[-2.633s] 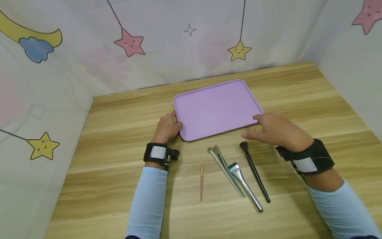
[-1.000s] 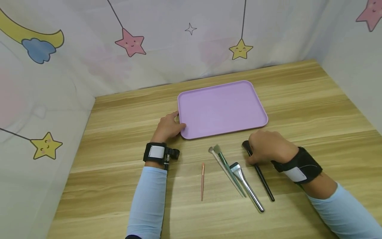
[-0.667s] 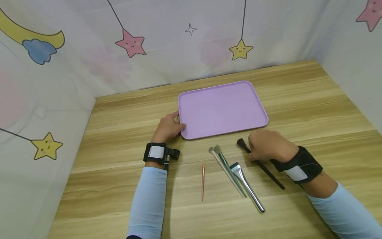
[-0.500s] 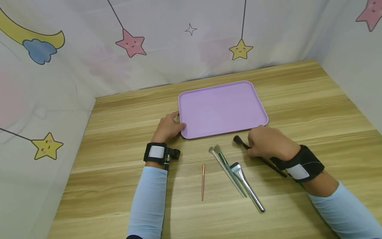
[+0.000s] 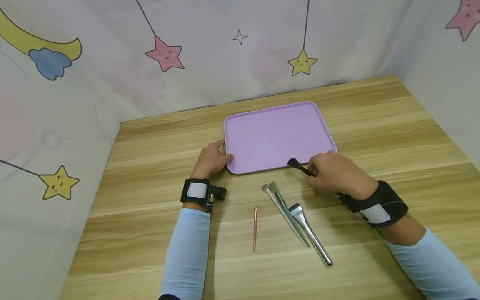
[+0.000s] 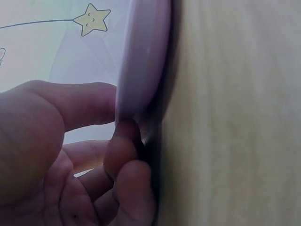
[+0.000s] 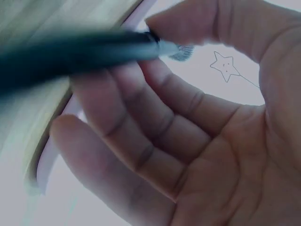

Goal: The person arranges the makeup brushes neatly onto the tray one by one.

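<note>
My left hand (image 5: 211,160) pinches the near left corner of a lilac tray (image 5: 277,133), thumb on the rim and fingers curled below it, as the left wrist view shows. Between the thumb and fingers of my right hand (image 5: 339,173) is a black makeup brush (image 5: 294,163). Its dark bristles point left and overlap the tray's front edge, while the hand hides much of the handle. Up close in the right wrist view, the brush handle (image 7: 80,54) crosses the fingertips, blurred at its near end.
In front of the tray lie a silver makeup brush (image 5: 313,236), a green brush (image 5: 286,210) crossed by it, a pale-handled brush (image 5: 279,207) alongside, and a small rose-gold brush (image 5: 255,229) apart. The wooden table (image 5: 150,166) meets star-printed cloth walls at its back and sides.
My right hand has left the tray's right corner, taken the black brush, turned it and brought it up to the tray's front edge. The tray has shifted slightly right; my left hand still holds it.
</note>
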`<state>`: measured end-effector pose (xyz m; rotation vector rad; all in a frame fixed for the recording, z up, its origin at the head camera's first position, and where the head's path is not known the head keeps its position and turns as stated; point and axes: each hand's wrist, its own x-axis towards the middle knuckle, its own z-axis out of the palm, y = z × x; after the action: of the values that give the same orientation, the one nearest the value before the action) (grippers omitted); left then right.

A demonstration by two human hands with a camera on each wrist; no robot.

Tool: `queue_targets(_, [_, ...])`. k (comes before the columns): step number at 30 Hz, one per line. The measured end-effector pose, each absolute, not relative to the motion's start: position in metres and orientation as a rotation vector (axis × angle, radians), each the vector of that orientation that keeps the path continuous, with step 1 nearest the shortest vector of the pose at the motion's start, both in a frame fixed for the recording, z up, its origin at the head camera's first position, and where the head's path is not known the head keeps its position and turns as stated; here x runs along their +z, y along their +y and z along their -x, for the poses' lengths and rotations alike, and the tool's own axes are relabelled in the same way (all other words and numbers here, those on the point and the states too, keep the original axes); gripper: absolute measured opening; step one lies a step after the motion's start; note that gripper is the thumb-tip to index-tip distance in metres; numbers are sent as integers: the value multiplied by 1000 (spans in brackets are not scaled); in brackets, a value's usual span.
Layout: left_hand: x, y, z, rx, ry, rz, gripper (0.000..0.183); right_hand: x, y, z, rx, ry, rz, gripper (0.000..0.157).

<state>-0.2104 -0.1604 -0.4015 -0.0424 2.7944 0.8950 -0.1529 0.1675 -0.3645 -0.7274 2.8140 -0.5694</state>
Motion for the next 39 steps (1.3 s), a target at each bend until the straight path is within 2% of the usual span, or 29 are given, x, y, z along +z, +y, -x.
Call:
queue_targets(7, [-402,-161,211,901,2792,51,66,-361,169,159,-711,2861,694,19])
queue_targets(20, [-404,-161,211,920,2797,49,65,-358,178,174,-920,2972,609,24])
queue_targets(39, [-405,-162,211,934,2787,60,65,-358,180,186,-975,3045,526,28])
